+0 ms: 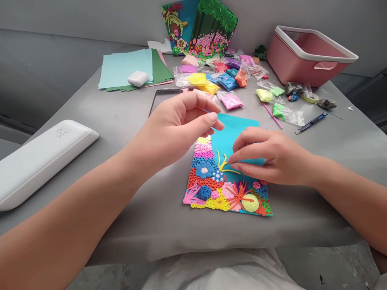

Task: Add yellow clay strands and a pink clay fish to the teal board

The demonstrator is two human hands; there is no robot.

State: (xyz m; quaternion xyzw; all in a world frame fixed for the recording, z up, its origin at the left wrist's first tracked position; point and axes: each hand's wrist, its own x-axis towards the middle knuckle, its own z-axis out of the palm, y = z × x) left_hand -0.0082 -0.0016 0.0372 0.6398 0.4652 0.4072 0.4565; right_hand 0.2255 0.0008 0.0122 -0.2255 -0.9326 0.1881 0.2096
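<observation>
A blue card (238,129) lies before me with clay dots, flowers and coral shapes covering its lower part and left side. My right hand (269,157) is over the card's right half, thumb and index finger pinched at the thin yellow clay strands (223,164). The strands fan out above a blue clay flower (204,170). Above the card's upper left hovers my left hand (187,121), its fingers curled and thumb drawn close to them; anything between them is hidden. Red clay strands (238,195) spread near the card's bottom edge.
Bagged coloured clay (228,80) lies behind the card, near a dark phone (163,96). A blue cutter (312,123) and pink stick (272,115) are at right, before a pink basket (290,60). A white power bank (45,161) stands left, below paper sheets (121,68).
</observation>
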